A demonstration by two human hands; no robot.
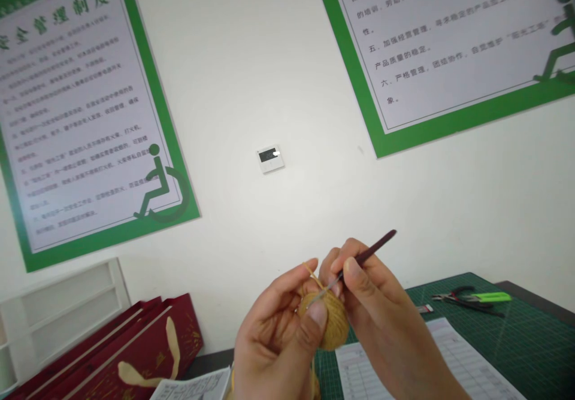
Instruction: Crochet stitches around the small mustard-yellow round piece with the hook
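Observation:
My left hand [276, 334] is closed around a small round piece of tan crochet work [331, 323], thumb pressed on its front, with a strand of yellow yarn [313, 275] running over the forefinger. My right hand [372, 304] pinches a crochet hook [366, 255] with a dark maroon handle; its metal tip meets the top of the crochet piece. Both hands are raised in front of a white wall, above the desk's near edge.
A green cutting mat [516, 340] covers the desk at right, with a printed paper form [453, 358], pliers [462, 298] and a bright green lighter [494, 297]. Red gift bags [135, 352] and a white shelf unit [58, 310] stand at left. Green-framed posters [90, 112] and a thermostat [270, 158] hang on the wall.

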